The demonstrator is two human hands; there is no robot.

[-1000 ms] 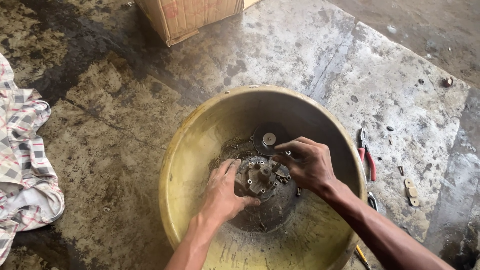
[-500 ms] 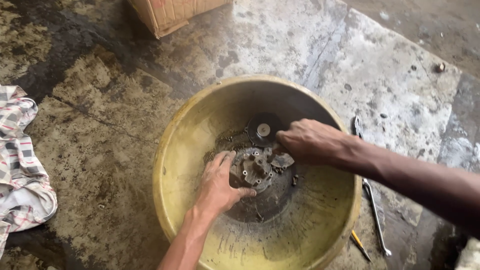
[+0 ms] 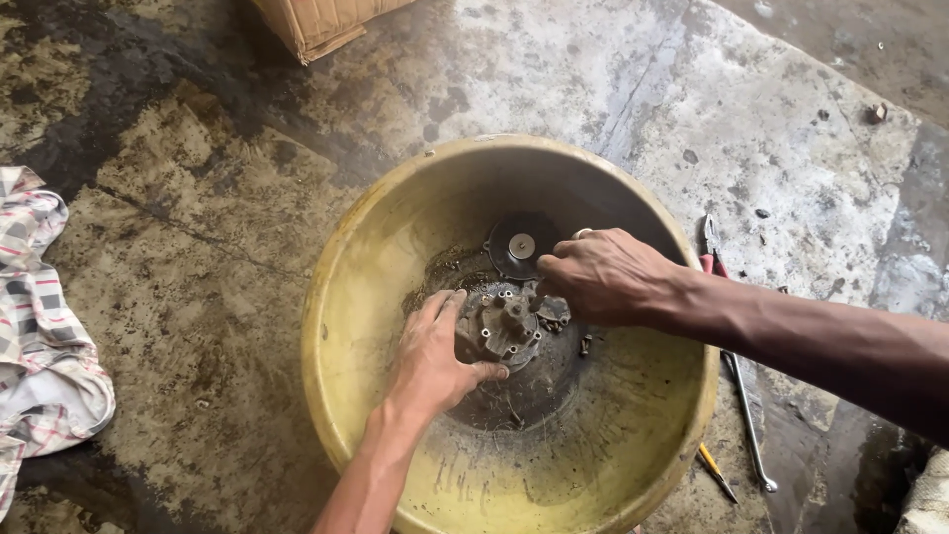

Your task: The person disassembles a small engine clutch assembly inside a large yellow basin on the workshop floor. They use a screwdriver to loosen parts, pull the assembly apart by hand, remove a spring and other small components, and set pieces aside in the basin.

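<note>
One yellow basin [image 3: 341,297] at frame centre holds one grimy metal part [image 3: 504,326], shaft upright. Left hand [image 3: 430,361] cups it, fingers spread; right hand [image 3: 603,277] fingers curl, pinching its edge.

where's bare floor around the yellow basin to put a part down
Bare concrete lies left of the yellow basin, between it and the checked cloth, and behind it up to the cardboard box. The right side is crowded: pliers, long wrench, screwdriver. Inside, both hands cover the metal part.
</note>
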